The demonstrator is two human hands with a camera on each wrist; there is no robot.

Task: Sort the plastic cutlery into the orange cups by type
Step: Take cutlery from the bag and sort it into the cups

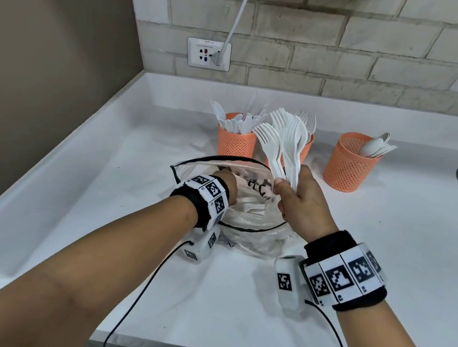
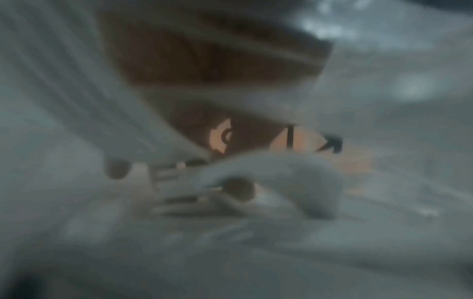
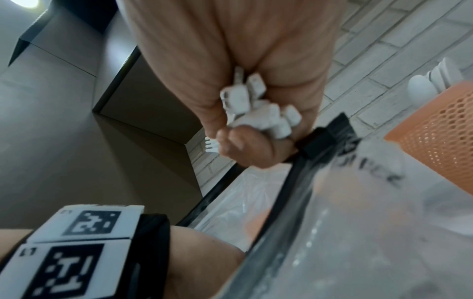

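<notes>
White countertop (image 1: 330, 252) in a corner, brick-look tile behind it and a wall socket (image 1: 208, 54) with a cable plugged in. 3 orange mesh cups sit in a row near the back: left cup (image 1: 236, 141) has knives, middle cup (image 1: 305, 147) has forks and is mostly hidden behind the held bunch, right cup (image 1: 348, 164) has spoons. Right hand (image 1: 304, 205) is fisted around a bunch of white forks (image 1: 284, 140), tines up, handle ends poking out under the fist in the wrist view. Left hand (image 1: 227, 183) is down inside the clear plastic bag (image 1: 245, 231) lying just in front of the cups; its wrist view is too blurry, so can't tell if it's gripping anything.
</notes>
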